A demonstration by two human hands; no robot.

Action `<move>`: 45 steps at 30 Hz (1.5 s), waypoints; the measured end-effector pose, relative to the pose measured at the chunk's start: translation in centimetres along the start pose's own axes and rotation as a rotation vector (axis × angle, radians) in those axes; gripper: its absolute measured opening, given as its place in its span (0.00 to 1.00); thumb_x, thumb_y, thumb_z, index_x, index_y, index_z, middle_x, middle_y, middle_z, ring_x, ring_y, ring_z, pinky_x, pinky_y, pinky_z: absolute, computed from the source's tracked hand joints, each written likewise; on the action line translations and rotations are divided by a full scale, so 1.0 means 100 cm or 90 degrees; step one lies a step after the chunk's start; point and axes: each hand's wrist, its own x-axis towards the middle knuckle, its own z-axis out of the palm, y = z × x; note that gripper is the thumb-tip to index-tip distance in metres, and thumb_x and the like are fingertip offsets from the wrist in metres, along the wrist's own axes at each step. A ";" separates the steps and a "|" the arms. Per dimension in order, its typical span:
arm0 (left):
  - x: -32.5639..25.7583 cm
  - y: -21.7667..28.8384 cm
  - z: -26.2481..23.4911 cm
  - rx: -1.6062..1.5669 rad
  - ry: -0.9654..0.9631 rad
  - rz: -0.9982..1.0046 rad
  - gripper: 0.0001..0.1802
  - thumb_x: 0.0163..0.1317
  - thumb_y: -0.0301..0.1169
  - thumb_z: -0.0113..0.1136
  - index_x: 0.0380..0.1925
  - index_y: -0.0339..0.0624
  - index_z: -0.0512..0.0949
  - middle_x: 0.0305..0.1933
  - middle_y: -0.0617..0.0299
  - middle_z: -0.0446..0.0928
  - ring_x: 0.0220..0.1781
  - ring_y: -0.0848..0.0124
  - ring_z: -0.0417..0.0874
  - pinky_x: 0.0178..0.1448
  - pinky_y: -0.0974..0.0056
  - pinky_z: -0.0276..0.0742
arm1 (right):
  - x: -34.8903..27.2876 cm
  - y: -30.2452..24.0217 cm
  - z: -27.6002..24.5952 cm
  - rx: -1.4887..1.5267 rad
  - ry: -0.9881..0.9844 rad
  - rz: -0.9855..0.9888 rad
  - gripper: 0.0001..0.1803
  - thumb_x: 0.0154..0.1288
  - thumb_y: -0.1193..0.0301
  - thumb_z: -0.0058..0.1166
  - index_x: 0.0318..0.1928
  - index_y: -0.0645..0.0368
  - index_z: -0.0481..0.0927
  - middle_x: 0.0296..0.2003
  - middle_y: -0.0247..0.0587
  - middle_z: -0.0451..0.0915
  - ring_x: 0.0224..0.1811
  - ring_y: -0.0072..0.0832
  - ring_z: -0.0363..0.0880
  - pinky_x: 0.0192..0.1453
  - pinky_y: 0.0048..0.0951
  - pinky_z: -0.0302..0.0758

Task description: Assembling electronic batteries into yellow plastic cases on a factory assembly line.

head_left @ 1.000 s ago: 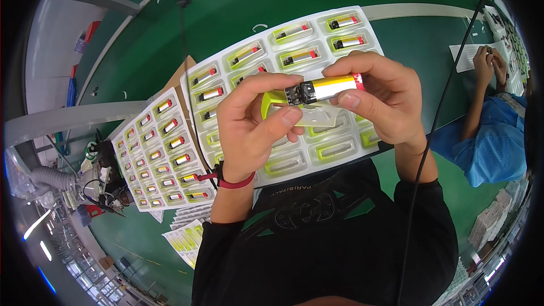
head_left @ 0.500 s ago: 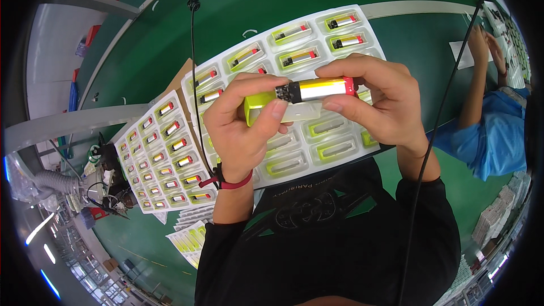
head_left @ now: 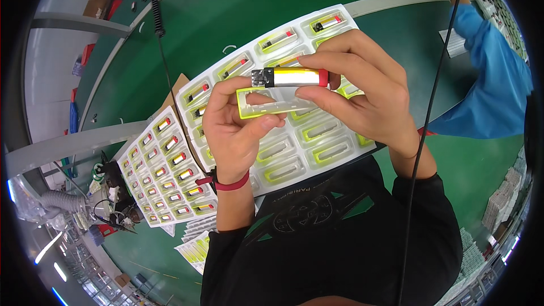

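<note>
My left hand (head_left: 233, 127) grips a yellow-green, partly clear plastic shell (head_left: 245, 112) by its left end, with its open hollow side showing. In my right hand (head_left: 362, 88), thumb and fingers pinch a shiny silver and gold battery cell (head_left: 297, 77) near its red end. The cell's black end piece (head_left: 262, 77) points left, just above the shell's upper edge; whether the two touch, I cannot tell. Below both hands lies a white molded tray (head_left: 286, 150). Its far pockets hold similar shells with cells, while the near ones hold shells without cells.
A second white tray (head_left: 164, 161) with rows of cells in shells stands to the left. A black cable (head_left: 433, 119) crosses the right side, and a coiled cord (head_left: 154, 5) hangs at the upper left. Another person's blue sleeve (head_left: 481, 90) is at the right.
The shell has turned so its hollow side shows, and my left thumb has moved down to its lower edge. The cell has shifted left and up. At right, the other person has reached farther away.
</note>
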 end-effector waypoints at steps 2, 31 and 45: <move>0.000 -0.005 -0.001 -0.001 0.007 0.009 0.33 0.55 0.18 0.69 0.61 0.33 0.66 0.40 0.52 0.82 0.37 0.65 0.86 0.40 0.64 0.84 | 0.002 -0.001 0.002 0.000 0.020 -0.006 0.21 0.47 0.81 0.73 0.44 0.67 0.84 0.37 0.42 0.79 0.28 0.22 0.76 0.29 0.21 0.73; 0.006 0.008 0.013 0.063 0.065 0.088 0.10 0.63 0.22 0.61 0.44 0.31 0.76 0.48 0.49 0.79 0.43 0.67 0.83 0.41 0.65 0.86 | -0.005 0.020 0.003 0.594 -0.028 0.161 0.21 0.50 0.88 0.68 0.48 0.70 0.83 0.48 0.51 0.79 0.41 0.27 0.82 0.45 0.26 0.82; 0.005 0.009 0.011 0.145 0.052 0.131 0.11 0.60 0.20 0.63 0.43 0.32 0.77 0.47 0.50 0.80 0.48 0.68 0.81 0.48 0.66 0.83 | -0.007 0.026 0.002 0.578 -0.037 0.132 0.15 0.56 0.87 0.64 0.45 0.71 0.84 0.42 0.48 0.81 0.40 0.29 0.82 0.43 0.25 0.81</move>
